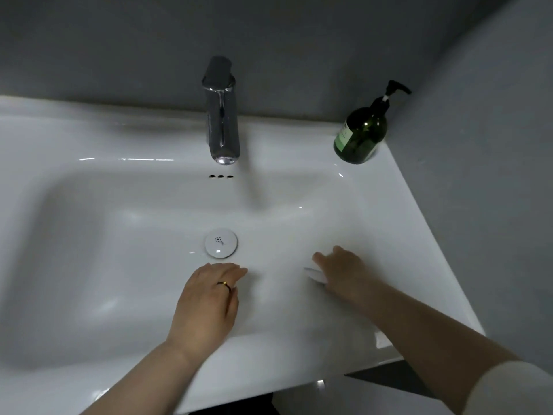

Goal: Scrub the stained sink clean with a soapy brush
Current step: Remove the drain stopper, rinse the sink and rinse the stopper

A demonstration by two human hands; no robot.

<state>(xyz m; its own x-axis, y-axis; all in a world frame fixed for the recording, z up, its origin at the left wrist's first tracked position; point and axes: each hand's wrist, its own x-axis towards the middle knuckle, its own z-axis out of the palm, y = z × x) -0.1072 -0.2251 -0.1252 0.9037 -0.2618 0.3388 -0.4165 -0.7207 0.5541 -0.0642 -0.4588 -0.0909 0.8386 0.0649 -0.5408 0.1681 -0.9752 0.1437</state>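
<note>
Hands sit low in the basin of the white glazed ceramic sink (89, 136), both near its front wall. Taking the round white drain cap (220, 242) as the dial's centre, the left hand (206, 301) lies at six o'clock, just short of the cap. It is palm down with fingers straight and together on the basin floor, grasping nothing; a thin dark ring (224, 284) shows on one finger. That flat placing reads as a brace while the person leans in.

The right hand (341, 274) is at about four o'clock, where the floor rises toward the right wall. Its fingers curl over a small white brush (314, 274), of which only one pale end pokes out toward the cap. The bristles are hidden, so calling it the brush is a judgement from the task. Held low under the palm, it can be pressed hard on the glaze.

The tall chrome tap (223, 121) stands at twelve o'clock above three dark overflow holes (220, 176), with no water seen running. The dark green pump bottle (360, 136), black-nozzled, waits at two o'clock on the back right corner of the ledge, handy to the brush hand for more soap. No stain or foam shows plainly, so how far the scrub has got cannot be told
</note>
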